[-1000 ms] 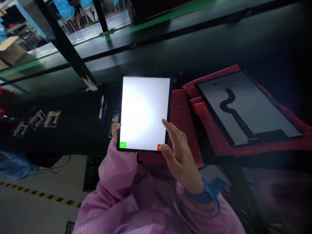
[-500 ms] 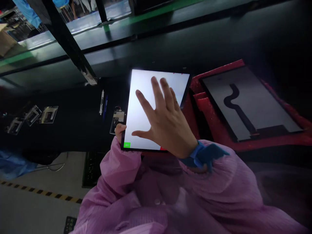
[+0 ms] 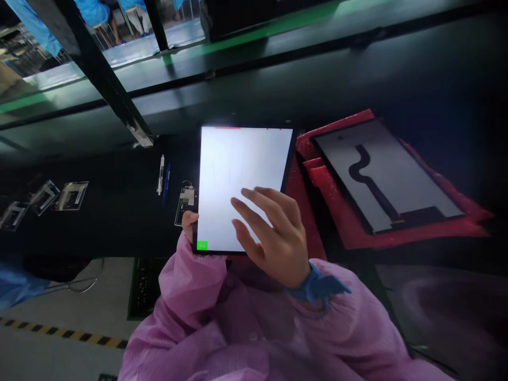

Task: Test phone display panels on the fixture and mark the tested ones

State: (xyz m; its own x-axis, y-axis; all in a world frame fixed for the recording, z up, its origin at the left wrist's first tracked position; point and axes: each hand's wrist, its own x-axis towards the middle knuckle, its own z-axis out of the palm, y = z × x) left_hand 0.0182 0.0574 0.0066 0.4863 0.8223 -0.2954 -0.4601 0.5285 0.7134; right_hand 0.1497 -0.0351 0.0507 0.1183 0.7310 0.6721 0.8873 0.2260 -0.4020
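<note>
A lit tablet screen [image 3: 234,164] with a white display and a green box in its lower left corner is tilted in front of me. My left hand [image 3: 189,222] grips its lower left edge, the thumb on the front and the other fingers hidden. Over the lower right of the display is my right hand [image 3: 278,233], open, fingers apart and slightly bent. It holds nothing, and I cannot tell whether its fingertips touch the glass. A small circuit board [image 3: 186,203] with a piece of tape lies left of the tablet screen.
To the right, a grey display panel [image 3: 408,180] with a dark curved ribbon cable lies on red wrapping [image 3: 349,227]. A white pen [image 3: 161,175] and a blue pen [image 3: 166,184] lie left, with several small boards [image 3: 71,196] farther off. A dark post [image 3: 107,87] rises behind.
My right hand has drawn down toward the lower right of the display, its fingers more bent. A red mark now shows at the display's top edge. My left hand keeps its grip.
</note>
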